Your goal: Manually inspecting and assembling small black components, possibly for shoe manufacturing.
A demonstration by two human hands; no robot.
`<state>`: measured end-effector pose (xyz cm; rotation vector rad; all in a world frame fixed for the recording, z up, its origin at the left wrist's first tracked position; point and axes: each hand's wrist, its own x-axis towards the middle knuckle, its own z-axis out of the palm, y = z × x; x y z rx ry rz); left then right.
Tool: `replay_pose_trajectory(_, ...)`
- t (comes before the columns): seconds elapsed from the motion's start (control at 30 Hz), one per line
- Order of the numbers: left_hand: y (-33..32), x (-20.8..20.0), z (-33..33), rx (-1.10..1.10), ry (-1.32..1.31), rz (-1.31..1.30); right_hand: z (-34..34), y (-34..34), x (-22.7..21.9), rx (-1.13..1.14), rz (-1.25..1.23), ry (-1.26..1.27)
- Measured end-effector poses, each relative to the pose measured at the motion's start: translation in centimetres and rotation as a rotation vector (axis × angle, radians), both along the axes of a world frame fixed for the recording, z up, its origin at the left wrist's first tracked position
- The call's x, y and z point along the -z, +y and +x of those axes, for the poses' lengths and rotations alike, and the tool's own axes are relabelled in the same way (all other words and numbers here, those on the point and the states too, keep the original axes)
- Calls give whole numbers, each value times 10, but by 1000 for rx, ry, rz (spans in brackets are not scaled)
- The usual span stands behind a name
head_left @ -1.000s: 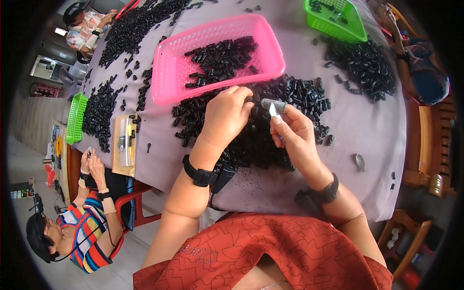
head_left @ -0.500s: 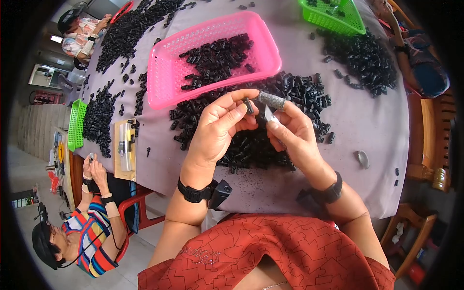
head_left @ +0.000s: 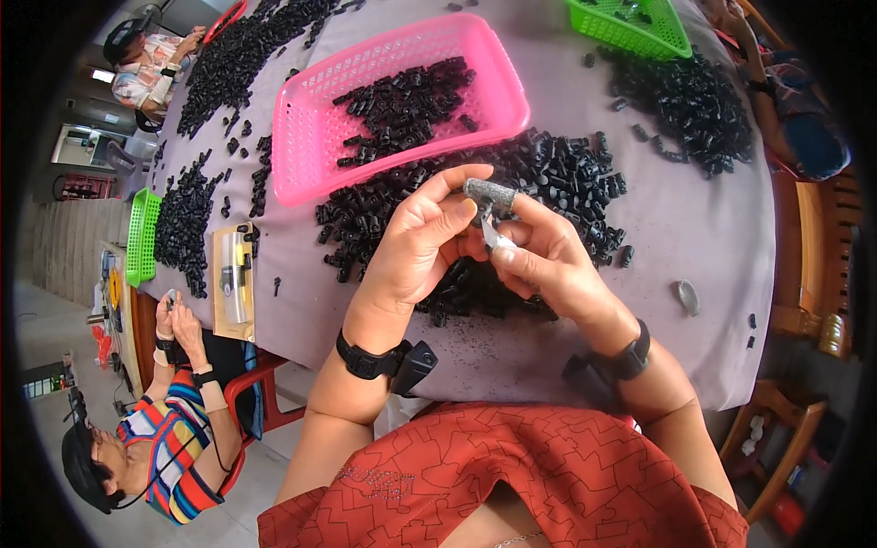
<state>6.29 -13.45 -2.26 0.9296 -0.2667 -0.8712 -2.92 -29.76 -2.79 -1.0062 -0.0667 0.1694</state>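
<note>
Close handwork above the black pile (head_left: 568,187), by the surface's (head_left: 653,233) near edge.
The right hand's (head_left: 553,263) grip is clamped on a small blade (head_left: 491,235); the left hand's (head_left: 413,254) is pinched together on a black piece (head_left: 485,217), mostly hidden between them. I'd hold it steady, stroking lightly against the grey finger sleeve (head_left: 491,193), left thumb clear.
</note>
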Motion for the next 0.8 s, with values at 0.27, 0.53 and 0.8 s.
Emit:
replay_pose_trajectory(0.27, 0, 4, 4, 78, 97, -75, 2, -3, -1, 8, 6, -8)
replay_pose_trajectory(0.53, 0, 5, 4, 103, 112, -81, -2, -1, -4, -1, -63, 3)
replay_pose_trajectory(0.8, 3, 4, 2, 83, 56, -42, 0, 2, -2, 77, -85, -5)
